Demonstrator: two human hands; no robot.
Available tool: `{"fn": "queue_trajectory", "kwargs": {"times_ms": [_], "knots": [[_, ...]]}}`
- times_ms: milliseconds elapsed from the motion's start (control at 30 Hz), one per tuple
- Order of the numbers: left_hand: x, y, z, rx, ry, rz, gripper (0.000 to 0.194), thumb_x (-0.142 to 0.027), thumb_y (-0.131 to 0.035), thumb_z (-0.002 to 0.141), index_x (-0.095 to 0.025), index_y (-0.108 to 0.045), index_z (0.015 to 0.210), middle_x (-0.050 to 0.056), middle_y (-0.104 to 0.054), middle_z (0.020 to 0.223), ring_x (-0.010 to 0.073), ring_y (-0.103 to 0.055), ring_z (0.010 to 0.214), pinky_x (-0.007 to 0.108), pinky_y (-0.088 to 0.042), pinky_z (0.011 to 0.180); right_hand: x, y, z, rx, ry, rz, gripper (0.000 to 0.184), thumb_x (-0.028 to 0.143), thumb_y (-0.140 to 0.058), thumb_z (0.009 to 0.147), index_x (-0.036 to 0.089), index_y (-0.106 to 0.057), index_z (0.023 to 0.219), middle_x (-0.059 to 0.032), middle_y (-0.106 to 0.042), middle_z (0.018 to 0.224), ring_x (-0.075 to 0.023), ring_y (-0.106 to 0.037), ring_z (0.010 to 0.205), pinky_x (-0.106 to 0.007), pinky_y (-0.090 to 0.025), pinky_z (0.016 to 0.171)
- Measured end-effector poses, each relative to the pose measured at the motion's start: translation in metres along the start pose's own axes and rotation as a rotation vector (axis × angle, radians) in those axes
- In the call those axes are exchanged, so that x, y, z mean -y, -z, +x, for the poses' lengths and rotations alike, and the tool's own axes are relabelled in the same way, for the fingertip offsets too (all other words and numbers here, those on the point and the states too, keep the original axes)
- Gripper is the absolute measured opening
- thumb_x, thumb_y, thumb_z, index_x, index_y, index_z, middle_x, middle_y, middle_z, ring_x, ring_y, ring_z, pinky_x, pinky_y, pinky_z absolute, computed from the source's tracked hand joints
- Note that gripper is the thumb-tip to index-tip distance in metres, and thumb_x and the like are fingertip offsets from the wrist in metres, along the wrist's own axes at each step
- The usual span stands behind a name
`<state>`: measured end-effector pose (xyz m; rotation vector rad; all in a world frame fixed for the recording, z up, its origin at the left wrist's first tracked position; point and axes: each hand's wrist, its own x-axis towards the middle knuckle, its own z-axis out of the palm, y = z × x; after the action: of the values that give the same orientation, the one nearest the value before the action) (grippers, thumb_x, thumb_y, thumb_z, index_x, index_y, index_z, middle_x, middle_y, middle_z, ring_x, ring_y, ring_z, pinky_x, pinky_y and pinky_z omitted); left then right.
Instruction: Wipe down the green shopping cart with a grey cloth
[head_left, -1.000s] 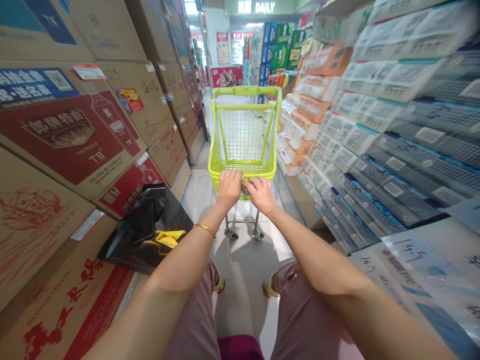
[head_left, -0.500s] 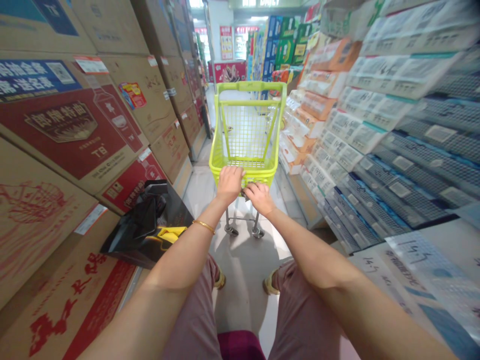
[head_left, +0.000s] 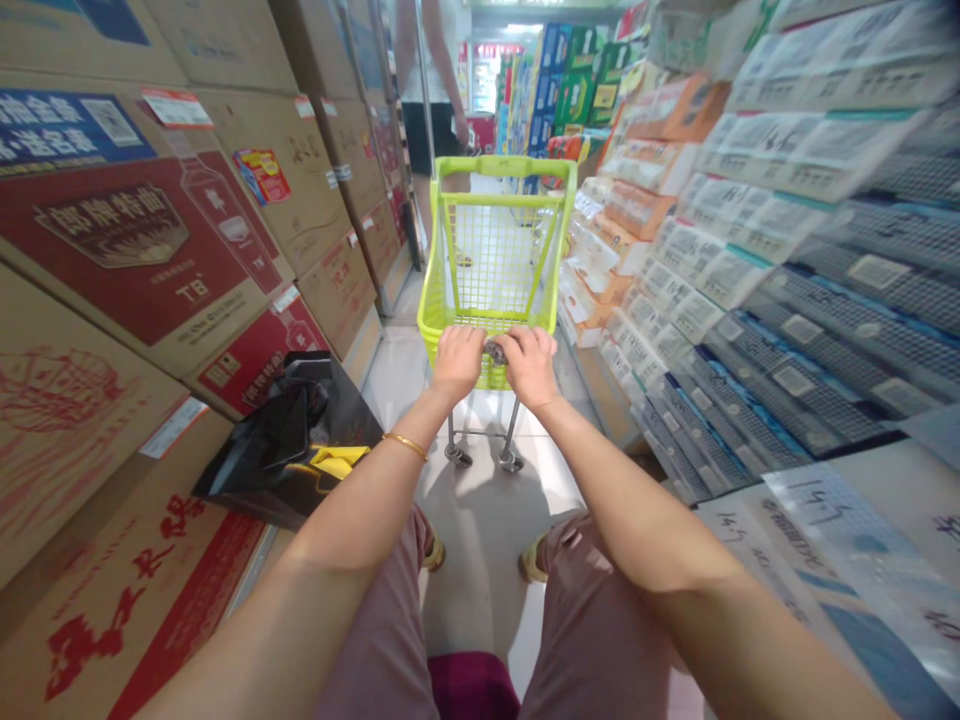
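Note:
A lime-green shopping cart (head_left: pixel 495 198) stands upright in the aisle before me, its mesh basket towards me. Over its near rim, my left hand (head_left: pixel 460 356) and my right hand (head_left: pixel 531 362) are side by side, both closed with fingers curled down. Between the thumbs shows a small, dark grey, mottled thing (head_left: pixel 495 350); the rest of it is hidden by the fingers, and I cannot make out its kind. A gold bracelet (head_left: pixel 406 446) circles my left wrist.
Stacked cartons (head_left: pixel 112 230) wall the left side, with a black bag (head_left: pixel 300 420) beside them. Packaged goods (head_left: pixel 787 190) are piled on the right. Beyond the cart stands a person (head_left: pixel 429 125). Something purple (head_left: pixel 474 688) lies between my legs.
My right hand has risen slightly and moved right, and the mottled thing is higher between my hands. A person has come into view beyond the cart on the left.

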<state>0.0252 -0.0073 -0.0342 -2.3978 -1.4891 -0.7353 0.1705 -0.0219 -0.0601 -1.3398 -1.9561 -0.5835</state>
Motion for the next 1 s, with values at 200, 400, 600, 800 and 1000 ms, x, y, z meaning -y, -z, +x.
{"fn": "queue_trajectory", "kwargs": {"times_ms": [200,400,600,800,1000], "knots": [[0.0,-0.002,0.001,-0.015,0.006,0.012,0.028,-0.027,-0.03,0.094,-0.019,-0.057,0.092,0.009,-0.059,0.09,0.023,-0.05,0.09,0.037,-0.034,0.085,0.005,-0.02,-0.025,0.219,0.079,-0.011,0.024,0.024,-0.043,0.091,0.025,-0.061,0.107,-0.0064,-0.057,0.112,-0.0209,-0.039,0.1,-0.035,-0.029,0.084],[0.002,-0.002,0.002,-0.017,0.012,0.0,0.028,-0.027,-0.031,0.094,-0.018,-0.057,0.093,0.009,-0.06,0.092,0.0229,-0.05,0.092,0.036,-0.034,0.085,0.006,-0.032,-0.043,0.301,0.17,-0.007,0.02,0.023,-0.047,0.089,0.023,-0.061,0.104,-0.007,-0.058,0.113,-0.0213,-0.039,0.106,-0.035,-0.029,0.086],[0.002,-0.001,0.002,-0.016,0.004,-0.008,0.027,-0.027,-0.031,0.094,-0.018,-0.057,0.092,0.009,-0.06,0.09,0.0231,-0.05,0.09,0.036,-0.034,0.084,0.004,-0.015,-0.014,0.087,0.07,0.01,0.026,0.023,-0.041,0.092,0.026,-0.062,0.106,-0.0064,-0.056,0.106,-0.0204,-0.04,0.099,-0.035,-0.03,0.086],[0.001,-0.001,0.001,-0.02,-0.009,-0.003,0.026,-0.024,-0.032,0.093,-0.019,-0.057,0.09,0.008,-0.06,0.091,0.0233,-0.051,0.09,0.036,-0.034,0.083,0.005,-0.003,-0.001,-0.004,-0.035,0.001,0.028,0.02,-0.04,0.09,0.028,-0.063,0.105,-0.0067,-0.052,0.109,-0.0214,-0.039,0.102,-0.036,-0.029,0.088],[0.004,-0.001,0.001,-0.018,-0.016,-0.003,0.029,-0.029,-0.03,0.095,-0.019,-0.057,0.094,0.008,-0.061,0.093,0.0228,-0.05,0.092,0.035,-0.034,0.084,0.001,-0.025,-0.03,0.174,0.052,-0.009,0.025,0.022,-0.044,0.09,0.027,-0.062,0.107,-0.0073,-0.055,0.11,-0.0211,-0.039,0.099,-0.036,-0.029,0.086]]}}
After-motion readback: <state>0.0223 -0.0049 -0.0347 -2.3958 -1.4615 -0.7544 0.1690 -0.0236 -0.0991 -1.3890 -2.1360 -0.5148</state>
